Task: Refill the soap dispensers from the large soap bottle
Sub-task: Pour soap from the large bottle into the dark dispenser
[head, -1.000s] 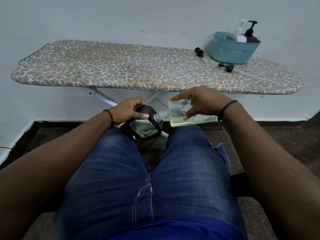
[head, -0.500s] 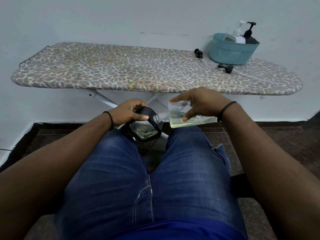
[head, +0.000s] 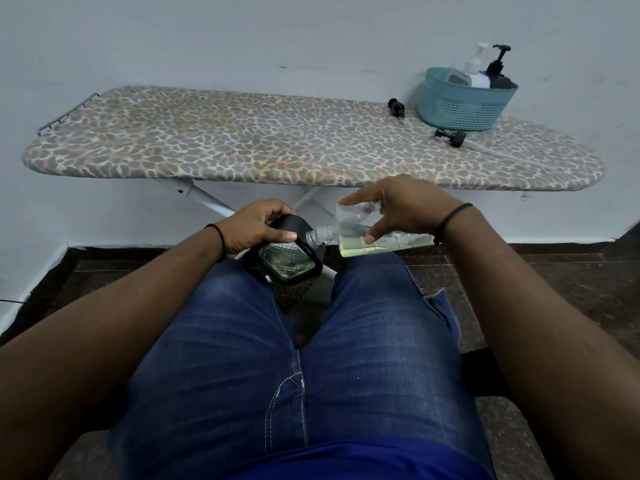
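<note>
My left hand (head: 254,226) grips a black square soap dispenser (head: 290,261) with a clear window, tilted above my left knee. My right hand (head: 398,207) holds the large clear soap bottle (head: 360,237) lying almost flat, with pale yellow liquid pooled along its lower side. The bottle's threaded neck touches the top of the dispenser. Both objects hover over my knees in front of the ironing board (head: 277,143).
A teal basket (head: 460,105) at the board's right end holds a white pump dispenser (head: 474,69) and a black pump dispenser (head: 498,69). Two loose black pump heads (head: 396,107) (head: 450,135) lie beside the basket. Board legs stand behind my hands.
Both hands and the bottle hold nearly the same pose. The camera has tipped slightly, so the board sits a little lower in the frame.
</note>
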